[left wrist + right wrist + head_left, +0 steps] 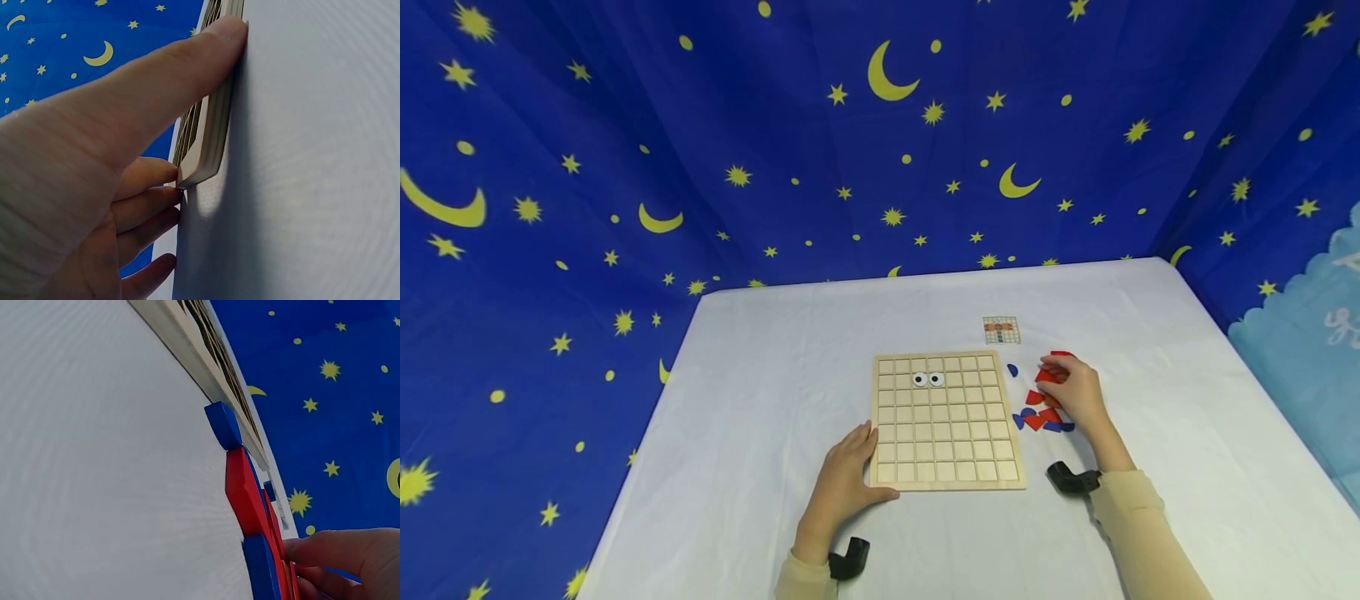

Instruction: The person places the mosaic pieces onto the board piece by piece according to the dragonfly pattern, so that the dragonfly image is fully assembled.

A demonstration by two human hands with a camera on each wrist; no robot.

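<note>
A square wooden grid board point(948, 489) lies flat on the table, with two round googly-eye pieces point(928, 379) in its upper part. My left hand point(844, 475) rests at the board's near left corner. Its fingers touch the left side and its straight thumb point(206, 53) lies along the near edge. Right of the board is a loose cluster of flat red and blue pieces point(1048, 414). Over the far part of that cluster, my right hand point(1077, 390) pinches a red piece point(1043, 376) between thumb and fingers. The right wrist view hides part of this grip.
A small picture card point(1002, 330) with a grid pattern lies beyond the board. One blue half-round piece point(1012, 370) sits apart, near the board's right edge. A white cloth covers the table point(760, 400); a blue star-and-moon curtain point(820, 167) stands behind it.
</note>
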